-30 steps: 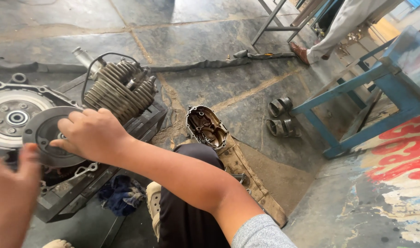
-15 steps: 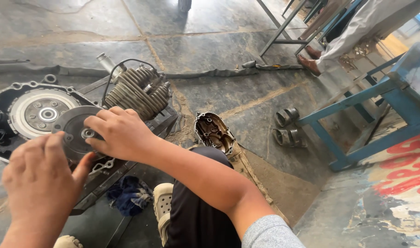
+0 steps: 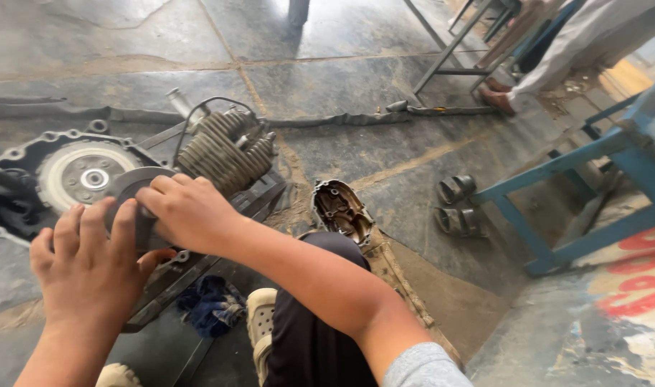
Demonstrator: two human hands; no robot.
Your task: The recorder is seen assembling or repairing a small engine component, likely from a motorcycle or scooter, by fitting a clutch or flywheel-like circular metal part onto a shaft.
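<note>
Two of my hands are working on the same part: a dark round disc [image 3: 130,197] sitting against the open side of a motorcycle engine [image 3: 126,179] that is lying on the stone floor [image 3: 385,158]. My right hand [image 3: 187,211] is curling over the disc from above, fingers bent and closed onto its upper edge, while my left hand [image 3: 87,265] is pressing against its lower left side with the fingers [image 3: 91,229] spread and only lightly bent, so I am gripping the disc between both hands. Just left of the disc, the pale clutch plate [image 3: 80,175] is showing inside the toothed rim of the engine case, and the finned cylinder [image 3: 223,150] is lying just behind my right hand. Beside my knee a small open engine cover [image 3: 342,211] is resting on the floor, and a blue rag [image 3: 212,304] is lying crumpled below the engine, near my pale shoe [image 3: 259,322]. Farther right, two short metal rings [image 3: 460,204] are sitting near the leg of a blue bench [image 3: 578,193]. Another person's foot [image 3: 496,100] is showing near the floor's far right edge.
</note>
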